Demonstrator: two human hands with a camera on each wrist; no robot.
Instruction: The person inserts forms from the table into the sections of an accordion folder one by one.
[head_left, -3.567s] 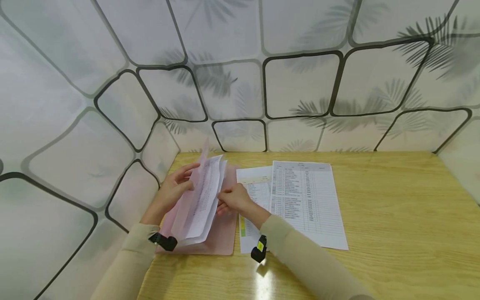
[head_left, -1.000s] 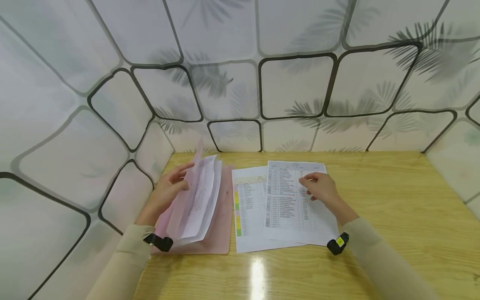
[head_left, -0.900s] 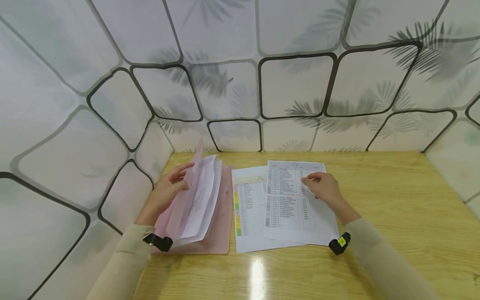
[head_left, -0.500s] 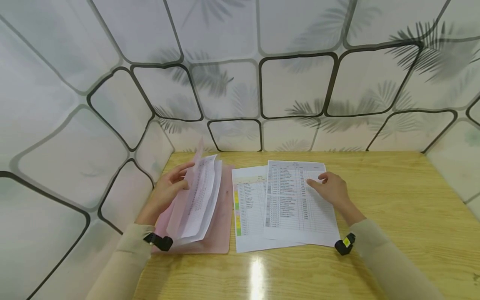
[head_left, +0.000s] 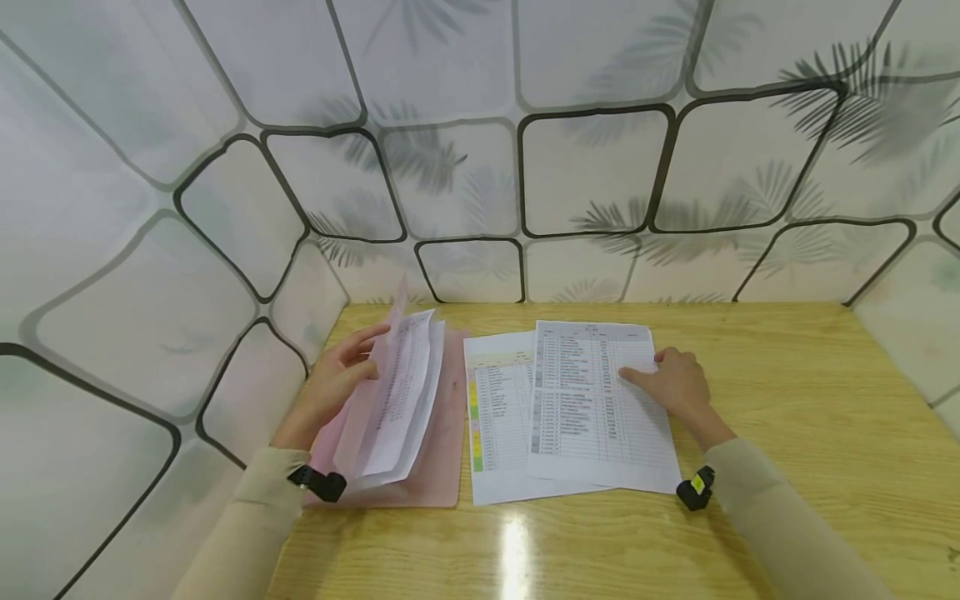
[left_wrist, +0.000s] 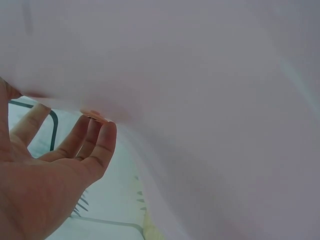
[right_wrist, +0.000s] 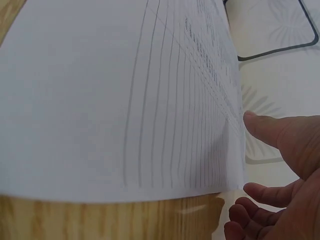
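Observation:
In the head view a pink plastic folder [head_left: 447, 467] lies spread at the left of the table, its translucent cover standing up with several printed sheets [head_left: 401, 392] leaning against it. My left hand [head_left: 337, 383] holds that raised cover by its edge; in the left wrist view the fingers [left_wrist: 102, 147] meet the cover [left_wrist: 190, 100]. To the right, a printed table sheet [head_left: 570, 392] overlaps a sheet with a coloured column [head_left: 498, 417]. My right hand [head_left: 675, 383] is at the upper sheet's right edge, thumb over the paper and fingers beside the edge, apart from the thumb in the right wrist view.
The wooden table [head_left: 810, 400] extends right of the sheets and in front of them. A patterned wall [head_left: 600, 183] rises behind it, and another side wall [head_left: 135, 325] stands close by the folder and my left arm.
Over the last second my right hand has slid rightward across the upper sheet to its right edge. Earlier it was at the folder's papers. The left hand has kept its hold on the cover.

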